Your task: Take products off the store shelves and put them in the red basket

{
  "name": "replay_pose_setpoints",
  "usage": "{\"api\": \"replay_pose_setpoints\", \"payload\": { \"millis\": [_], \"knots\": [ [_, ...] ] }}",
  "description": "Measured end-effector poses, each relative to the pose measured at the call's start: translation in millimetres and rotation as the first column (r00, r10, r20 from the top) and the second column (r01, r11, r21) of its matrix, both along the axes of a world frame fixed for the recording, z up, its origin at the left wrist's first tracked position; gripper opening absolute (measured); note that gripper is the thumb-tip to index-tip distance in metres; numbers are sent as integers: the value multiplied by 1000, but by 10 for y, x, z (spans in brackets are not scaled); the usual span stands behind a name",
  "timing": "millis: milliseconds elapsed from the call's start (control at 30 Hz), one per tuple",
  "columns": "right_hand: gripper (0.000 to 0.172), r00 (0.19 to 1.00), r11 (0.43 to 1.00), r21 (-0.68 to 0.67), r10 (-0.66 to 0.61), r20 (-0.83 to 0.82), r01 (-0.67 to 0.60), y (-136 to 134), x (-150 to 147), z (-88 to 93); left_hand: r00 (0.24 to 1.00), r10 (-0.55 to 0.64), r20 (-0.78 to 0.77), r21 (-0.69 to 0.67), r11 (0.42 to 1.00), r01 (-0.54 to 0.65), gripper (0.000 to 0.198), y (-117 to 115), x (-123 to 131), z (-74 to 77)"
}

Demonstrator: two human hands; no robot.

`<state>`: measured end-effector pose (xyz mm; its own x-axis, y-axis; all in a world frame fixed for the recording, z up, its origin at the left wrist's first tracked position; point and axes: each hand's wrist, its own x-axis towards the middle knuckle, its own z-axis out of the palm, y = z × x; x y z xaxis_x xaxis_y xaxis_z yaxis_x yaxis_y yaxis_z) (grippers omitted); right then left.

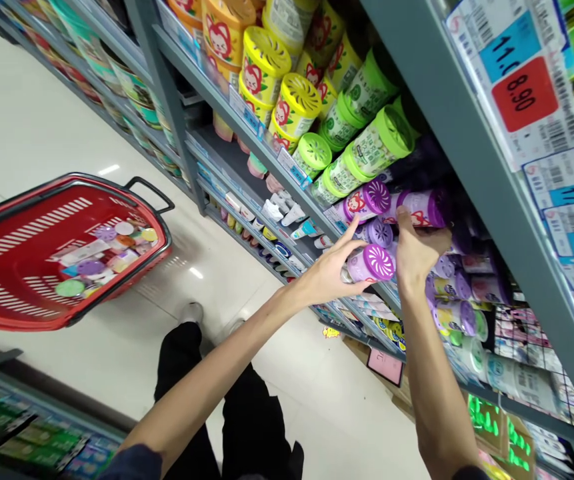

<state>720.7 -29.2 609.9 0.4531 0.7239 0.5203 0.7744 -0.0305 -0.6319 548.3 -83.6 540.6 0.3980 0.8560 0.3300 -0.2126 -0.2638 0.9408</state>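
The left hand (pixel 327 272) clenches a purple-capped air freshener canister (pixel 369 263) at the shelf's edge; the right hand (pixel 421 252) clasps a second canister (pixel 423 208) beside it on the store shelf (pixel 191 67). A red shopping basket (pixel 87 177) sits farther left.

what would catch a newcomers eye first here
The left hand gripping a purple-lidded canister at the shelf stands out first, with the right hand on another purple-lidded canister just beside it. The red shopping basket on the floor at the left, holding small packaged items, also draws the eye. So does the red 8.90 price tag at the top right.
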Motion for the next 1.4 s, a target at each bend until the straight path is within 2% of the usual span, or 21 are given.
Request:
{"api": "replay_pose_setpoints", "payload": {
  "millis": [100, 167, 300, 367, 433, 567, 667, 733, 833, 967, 1133, 1267, 1400],
  "knots": [
    [31, 999, 998, 37, -46, -10, 47, -94, 15, 61, 1000, -20, -10, -18, 1000, 20, 62, 27, -41, -21],
    [31, 999, 998, 40, -49, -17, 49, -215, 12, 142, 998, -54, -15, -76, 996, 53, 63, -8, -92, -28],
    [35, 996, 995, 65, -66, -59, 70, -617, -47, 278, 995, -94, 13, -298, 950, 94, 64, -322, -243, -46],
    [43, 990, 992, 76, -90, -109, 98, -848, -95, 277, 996, -77, 34, -431, 898, 84, 66, -600, -333, -99],
    [49, 984, 993, 60, -89, -156, 99, -1054, -129, 226, 998, -56, 42, -568, 820, 70, 68, -916, -426, -205],
    [49, 976, 992, -28, -126, -176, 123, -1335, -99, 51, 999, -25, 21, -756, 654, 33, 69, -1483, -591, -537],
    [51, 972, 991, -65, -129, -195, 118, -1428, -28, -56, 999, -37, -28, -817, 577, -2, 69, -1732, -677, -788],
    [51, 972, 992, -76, -115, -206, 102, -1446, -1, -92, 998, -22, -55, -825, 564, -33, 69, -1807, -715, -909],
    [50, 974, 993, -68, -107, -198, 95, -1423, -8, -97, 998, 9, -68, -824, 563, -61, 71, -1828, -749, -1005],
    [50, 983, 995, -25, -100, -155, 97, -1317, -41, -60, 996, 32, -87, -804, 587, -90, 71, -1795, -784, -1054],
    [56, 996, 998, 54, -14, -91, 19, -1115, -1, 6, 994, 95, -63, -777, 620, -108, 65, -1823, -868, -1109],
    [54, 999, 997, 75, -15, -35, 18, -912, 49, 79, 990, 106, -94, -777, 614, -140, 67, -1890, -987, -1138],
    [50, 1000, 998, 68, 2, -13, -1, -727, 86, 127, 975, 182, -129, -774, 596, -213, 76, -1969, -1090, -1177]
  ]
}}
